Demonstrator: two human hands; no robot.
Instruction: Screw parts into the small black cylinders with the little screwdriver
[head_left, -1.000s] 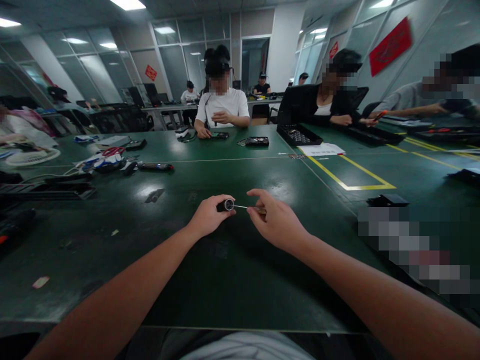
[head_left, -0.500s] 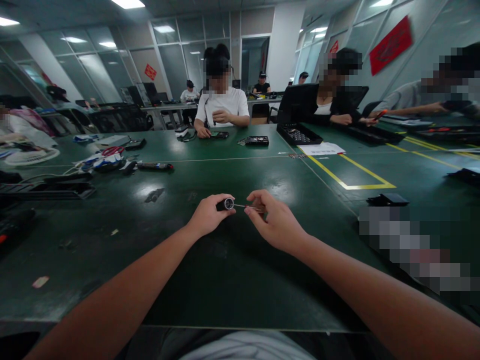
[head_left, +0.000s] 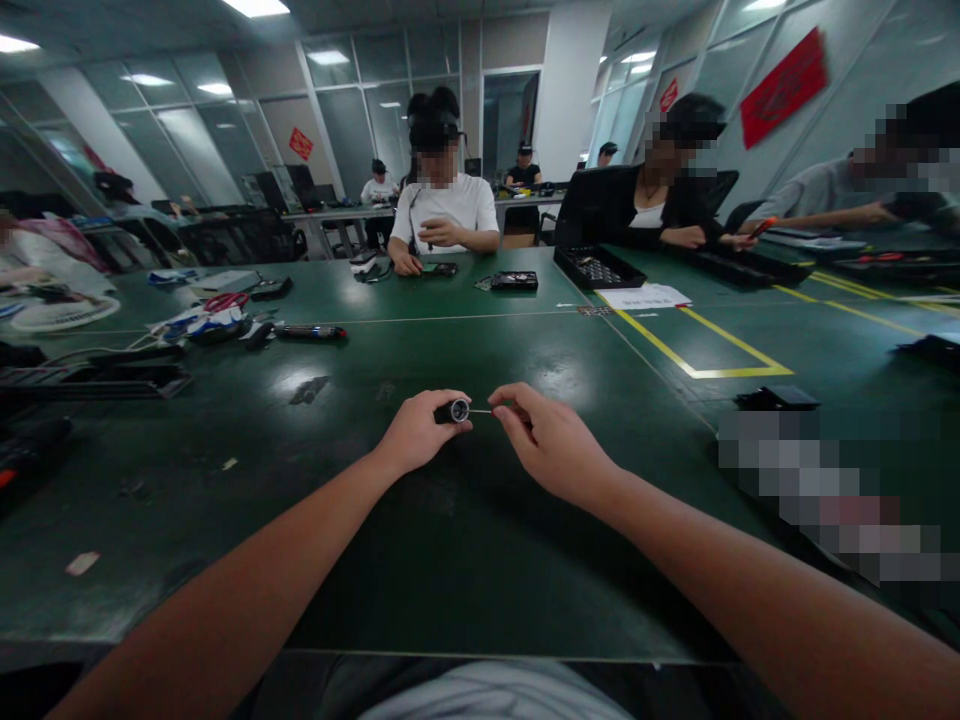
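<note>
Between the thumb and fingers of my left hand [head_left: 416, 430] is a short black cylinder [head_left: 450, 411] with a silver-rimmed round end, turned toward me and slightly right. My right hand [head_left: 551, 440] is closed in a pinch on a thin metal rod [head_left: 481, 411]. The rod points left, and its tip reaches the cylinder's right edge; I cannot tell whether it goes in. Its other end is hidden by my fingers. Both hands are just above the green table [head_left: 480, 560].
A dark pen-shaped tool [head_left: 311, 332] and a pile of cables and gloves [head_left: 214, 318] lie at back left. A black box [head_left: 776, 399] sits at right, near a blurred-out patch. Across the table, a person in a white shirt [head_left: 446, 215] handles small parts beside a black tray [head_left: 598, 268].
The fingers of my right hand have closed up a little and hide more of the rod. My left hand and the cylinder have barely shifted.
</note>
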